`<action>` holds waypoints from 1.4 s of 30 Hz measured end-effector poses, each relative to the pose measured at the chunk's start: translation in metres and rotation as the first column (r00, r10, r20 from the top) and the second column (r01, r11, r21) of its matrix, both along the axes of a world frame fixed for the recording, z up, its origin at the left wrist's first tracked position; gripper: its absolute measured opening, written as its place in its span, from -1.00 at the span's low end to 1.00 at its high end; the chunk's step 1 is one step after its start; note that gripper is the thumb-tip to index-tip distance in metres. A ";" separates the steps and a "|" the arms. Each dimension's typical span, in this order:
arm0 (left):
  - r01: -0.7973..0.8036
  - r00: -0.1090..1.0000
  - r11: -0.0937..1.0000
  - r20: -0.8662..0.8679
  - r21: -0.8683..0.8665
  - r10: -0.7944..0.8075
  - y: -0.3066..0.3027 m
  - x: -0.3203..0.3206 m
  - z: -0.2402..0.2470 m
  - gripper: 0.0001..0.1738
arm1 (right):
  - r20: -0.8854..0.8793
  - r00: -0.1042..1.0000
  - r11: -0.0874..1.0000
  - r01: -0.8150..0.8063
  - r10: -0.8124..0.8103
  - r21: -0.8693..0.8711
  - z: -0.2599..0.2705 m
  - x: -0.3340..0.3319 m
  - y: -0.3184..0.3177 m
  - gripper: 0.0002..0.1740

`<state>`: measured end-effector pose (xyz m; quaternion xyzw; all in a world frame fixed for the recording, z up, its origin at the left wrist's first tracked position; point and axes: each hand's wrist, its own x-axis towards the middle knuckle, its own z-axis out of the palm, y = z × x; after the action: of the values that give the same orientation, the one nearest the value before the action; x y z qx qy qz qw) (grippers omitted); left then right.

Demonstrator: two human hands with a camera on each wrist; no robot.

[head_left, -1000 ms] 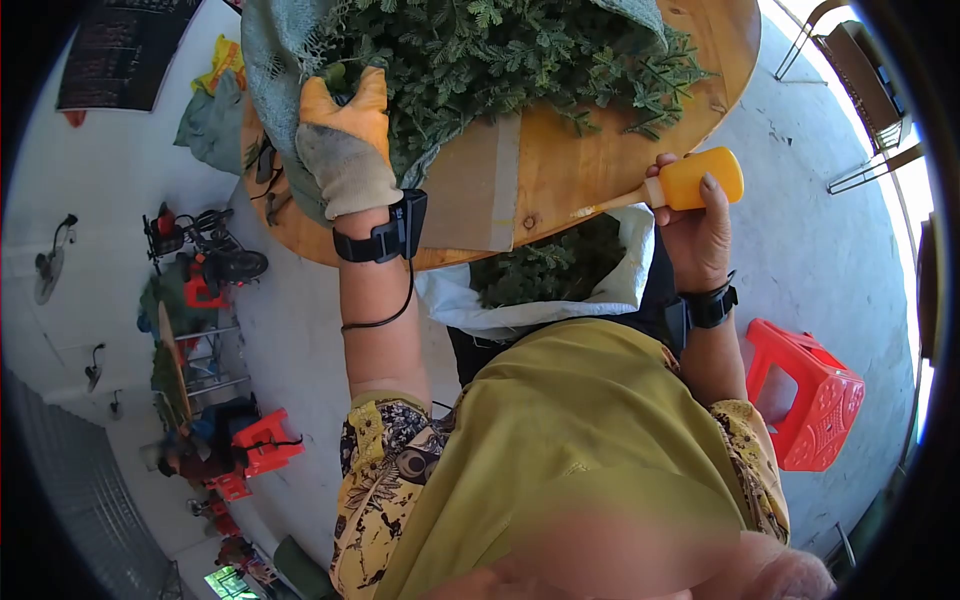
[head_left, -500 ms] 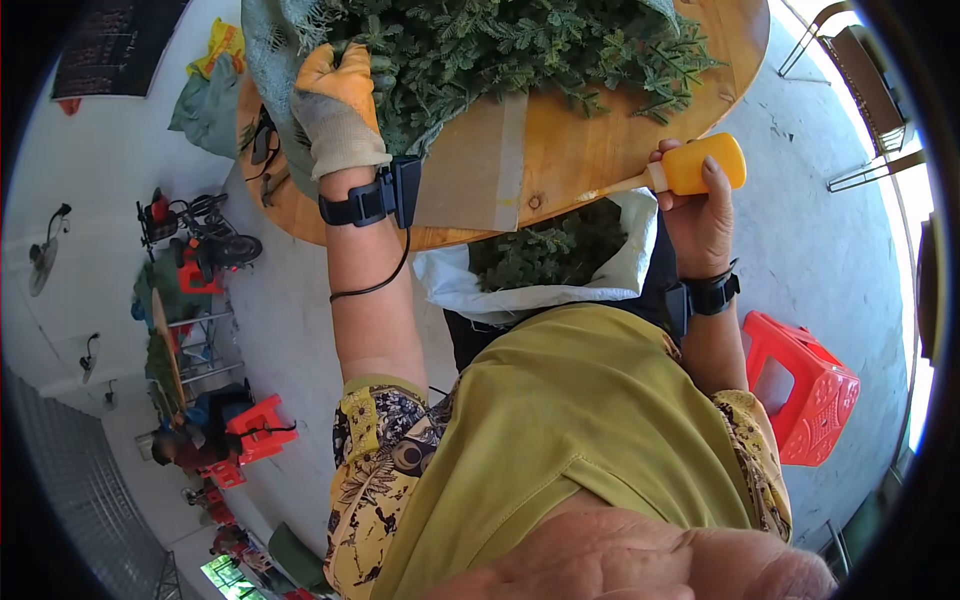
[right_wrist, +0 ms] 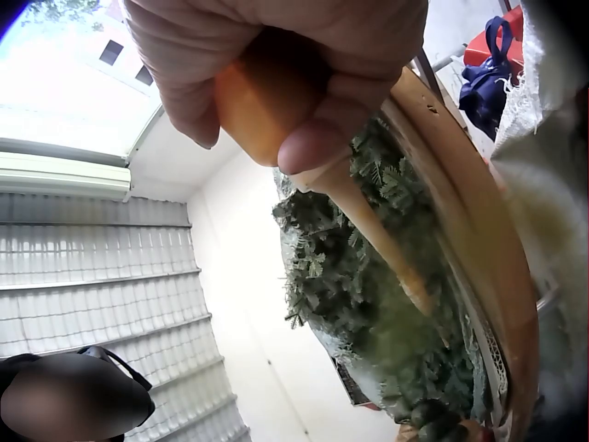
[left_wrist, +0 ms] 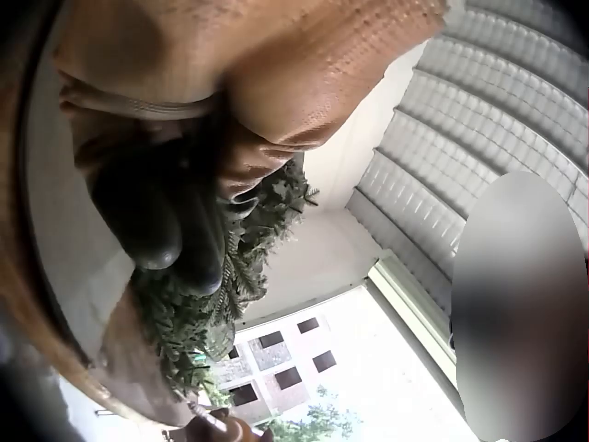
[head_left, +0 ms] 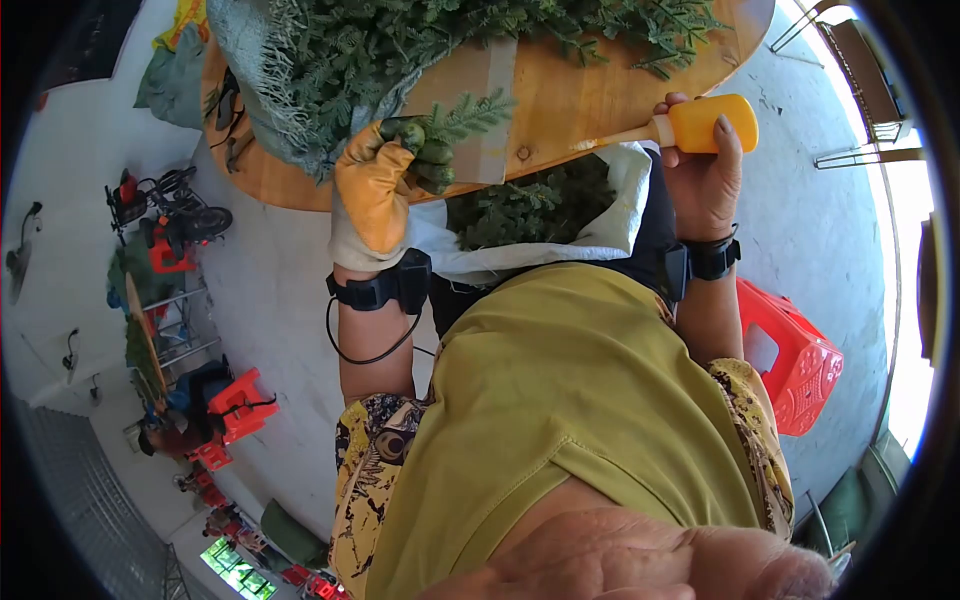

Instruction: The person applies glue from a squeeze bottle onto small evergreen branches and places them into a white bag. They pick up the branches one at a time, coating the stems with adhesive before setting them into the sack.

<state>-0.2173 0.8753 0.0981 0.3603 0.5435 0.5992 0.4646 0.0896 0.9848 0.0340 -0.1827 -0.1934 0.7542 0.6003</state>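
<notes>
My left hand [head_left: 378,195], in an orange and pale glove with dark green fingers, pinches a small fir sprig [head_left: 468,115] above the table's near edge. The sprig's tip points right, toward the other hand. In my bare right hand [head_left: 705,190] is a yellow squeeze bottle [head_left: 715,122], held sideways. Its long tapering nozzle [right_wrist: 373,226] points left and has yellowish residue near the tip. A heap of fir branches [head_left: 350,60] spills from a grey-green woven sack [head_left: 240,50] on the wooden table [head_left: 575,90], behind the left hand.
A flat cardboard piece [head_left: 490,75] lies on the table. Below its edge, a white sack [head_left: 628,205] holds more fir greenery [head_left: 535,210]. Dark tools [head_left: 228,110] lie at the table's left. A red stool [head_left: 800,360] stands right; a motorbike [head_left: 165,215] is farther left.
My left hand has drawn back from the fir heap toward my body, now with a sprig between its fingers. The right hand keeps hold of the bottle in much the same pose.
</notes>
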 end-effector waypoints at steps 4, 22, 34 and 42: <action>-0.009 0.973 0.961 -0.224 -0.278 -0.056 -0.001 0.008 -0.016 -0.83 | -0.048 0.999 1.000 0.005 -0.005 0.017 0.000 0.002 0.002 -0.57; -0.010 0.934 0.978 -0.352 -0.209 -0.066 -0.006 -0.001 -0.038 -0.83 | 0.174 0.976 0.971 -0.159 0.129 0.176 0.033 -0.073 0.013 -0.60; -0.017 0.969 0.975 -0.244 -0.221 -0.039 -0.006 0.007 -0.026 -0.85 | 0.243 0.962 0.977 -0.160 0.123 0.139 0.030 -0.081 0.013 -0.61; -0.004 0.956 0.981 -0.290 -0.193 -0.053 -0.005 0.006 -0.023 -0.86 | 0.245 0.963 0.979 -0.152 0.116 0.134 0.028 -0.077 0.017 -0.62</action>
<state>-0.2110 0.8701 0.0755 0.4056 0.6570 0.4780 0.4189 0.0128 1.0016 0.0625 -0.2112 -0.3319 0.7493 0.5327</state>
